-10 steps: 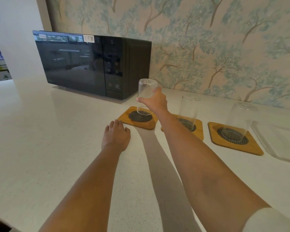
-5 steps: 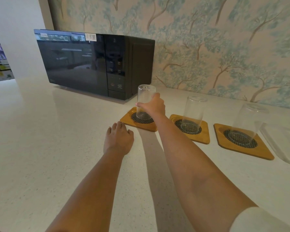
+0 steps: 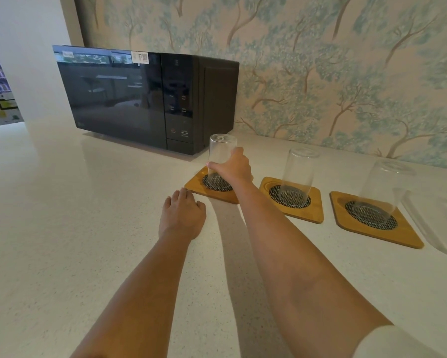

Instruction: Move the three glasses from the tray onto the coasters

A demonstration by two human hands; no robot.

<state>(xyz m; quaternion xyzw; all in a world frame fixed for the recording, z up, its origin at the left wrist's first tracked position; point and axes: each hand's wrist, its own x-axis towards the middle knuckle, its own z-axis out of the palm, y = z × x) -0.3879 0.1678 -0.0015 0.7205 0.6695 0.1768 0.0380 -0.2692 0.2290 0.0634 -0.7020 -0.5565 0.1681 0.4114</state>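
Observation:
Three wooden coasters with dark mesh centres lie in a row on the white counter. My right hand [image 3: 234, 167] grips a clear glass [image 3: 220, 153], upside down, low on the left coaster [image 3: 195, 183]; its rim looks to touch the mesh. A second inverted glass [image 3: 298, 171] stands on the middle coaster [image 3: 316, 210]. A third inverted glass [image 3: 382, 192] stands on the right coaster [image 3: 408, 236]. The clear tray [image 3: 439, 223] lies at the far right with nothing in it. My left hand [image 3: 182, 215] rests flat on the counter, just in front of the left coaster.
A black microwave [image 3: 145, 99] stands at the back left, close behind the left coaster. A wall with tree-patterned paper runs along the back. The white counter [image 3: 75, 228] stretches wide to the left and front.
My right hand has lowered the glass from above the left coaster down onto its mesh. The left hand has stayed flat on the counter.

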